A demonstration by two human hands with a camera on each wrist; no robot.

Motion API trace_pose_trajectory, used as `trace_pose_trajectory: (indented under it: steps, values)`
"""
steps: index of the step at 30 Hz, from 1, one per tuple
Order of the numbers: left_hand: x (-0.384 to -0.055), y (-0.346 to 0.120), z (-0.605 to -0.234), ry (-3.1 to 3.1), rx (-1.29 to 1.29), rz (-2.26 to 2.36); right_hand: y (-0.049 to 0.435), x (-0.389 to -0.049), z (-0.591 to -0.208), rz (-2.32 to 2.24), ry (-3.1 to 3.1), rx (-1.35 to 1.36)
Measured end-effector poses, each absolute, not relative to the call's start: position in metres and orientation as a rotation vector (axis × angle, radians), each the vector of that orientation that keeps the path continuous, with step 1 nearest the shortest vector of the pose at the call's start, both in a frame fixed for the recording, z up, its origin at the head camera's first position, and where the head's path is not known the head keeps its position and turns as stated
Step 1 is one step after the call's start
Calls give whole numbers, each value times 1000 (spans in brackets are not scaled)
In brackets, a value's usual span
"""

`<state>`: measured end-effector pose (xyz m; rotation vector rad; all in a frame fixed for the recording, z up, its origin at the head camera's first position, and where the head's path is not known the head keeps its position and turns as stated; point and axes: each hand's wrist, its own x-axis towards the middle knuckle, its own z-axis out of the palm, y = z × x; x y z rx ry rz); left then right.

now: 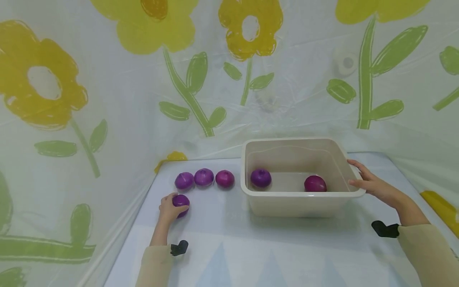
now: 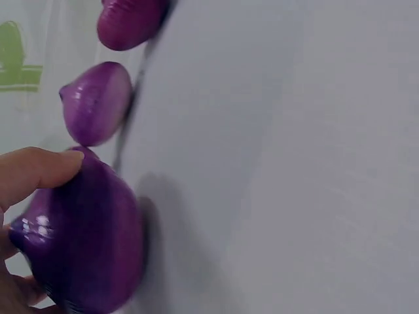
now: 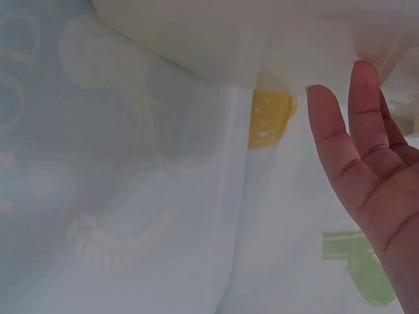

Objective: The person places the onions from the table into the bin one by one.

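Observation:
My left hand [image 1: 169,208] grips a dark purple onion [image 1: 182,204] on the table, thumb on one side and fingers on the other. The left wrist view shows this glossy onion [image 2: 85,235] close up, its pointed tip toward the palm. My right hand [image 1: 376,187] rests at the right end of a cream plastic bin [image 1: 294,205]. In the right wrist view its fingers [image 3: 332,127] are nearly straight beside the bin's outer wall. Inside the bin lie a purple onion [image 1: 261,178] at left and a reddish-purple onion [image 1: 315,183] at right.
Behind the held onion, two purple onions [image 1: 184,181] [image 1: 204,177] and a reddish-purple onion [image 1: 225,179] stand in a row left of the bin. A white sheet with yellow flowers [image 1: 251,28] hangs behind the pale table [image 1: 222,235].

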<state>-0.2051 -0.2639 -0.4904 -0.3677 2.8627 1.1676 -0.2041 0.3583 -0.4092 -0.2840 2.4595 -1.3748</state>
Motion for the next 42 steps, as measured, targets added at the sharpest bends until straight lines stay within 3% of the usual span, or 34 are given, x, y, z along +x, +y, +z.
trace_pose_trajectory:
  steps: [16,29,42]
  values:
    - [-195,-272,-497,2843,-308,1191,358,-205,-409,-1363,2473,-283]
    - [-211,-266,-462,2812,-281,1217,357,-204,-407,-1374,2467,-284]
    - [-236,-232,-414,2813,-165,1274,356,-203,-406,-1370,2473,-268]
